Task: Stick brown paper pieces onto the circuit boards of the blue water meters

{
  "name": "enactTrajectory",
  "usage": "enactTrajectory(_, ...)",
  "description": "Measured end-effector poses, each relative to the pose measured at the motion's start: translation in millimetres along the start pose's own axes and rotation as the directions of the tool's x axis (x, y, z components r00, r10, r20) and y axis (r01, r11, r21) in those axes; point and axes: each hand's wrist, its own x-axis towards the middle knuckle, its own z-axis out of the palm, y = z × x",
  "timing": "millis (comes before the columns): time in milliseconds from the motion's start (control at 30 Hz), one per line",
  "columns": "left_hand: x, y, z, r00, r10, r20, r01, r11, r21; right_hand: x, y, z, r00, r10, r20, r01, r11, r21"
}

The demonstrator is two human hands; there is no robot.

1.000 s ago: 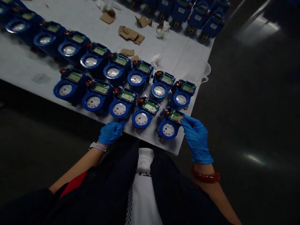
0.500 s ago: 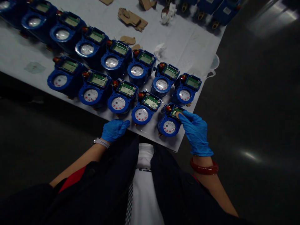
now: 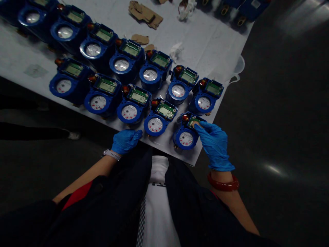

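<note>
Closed fingers of my right hand (image 3: 213, 145), in a blue glove, touch the display board of the nearest blue water meter (image 3: 186, 138), at the table corner. A small tan patch shows at the fingertips; whether it is a bare fingertip or a held piece I cannot tell. My left hand (image 3: 125, 141), gloved too, is curled closed at the table's front edge, and whatever it may hold is hidden. Just beyond it stands another water meter (image 3: 155, 125) with its round dial and lit-grey display facing up.
Several more blue meters (image 3: 129, 111) stand in two rows on the white table (image 3: 213, 41). Torn cardboard (image 3: 145, 14) and crumpled white paper (image 3: 176, 51) lie behind them. A clear plastic cup (image 3: 239, 65) is at the right edge. A person's leg (image 3: 33, 132) shows at the left.
The view has shifted slightly, and a person's leg and shoe have come in at the left. Both my hands keep their places at the meter and the table edge.
</note>
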Motion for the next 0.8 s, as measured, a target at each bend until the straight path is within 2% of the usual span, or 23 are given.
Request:
enactTrajectory(333,1.5,-4.0,2.6,1.000,-0.004,0.016,0.004,0.998,-0.057,-1.1,-4.8,2.4,0.999,0.037,0.007,-0.037,0.999,0.039)
enactTrajectory(800,2.1,-2.9,3.2,1.000,-0.006,-0.006,0.006,0.998,-0.070,0.8,-1.1,2.9,1.000,-0.006,0.018,0.005,0.998,0.061)
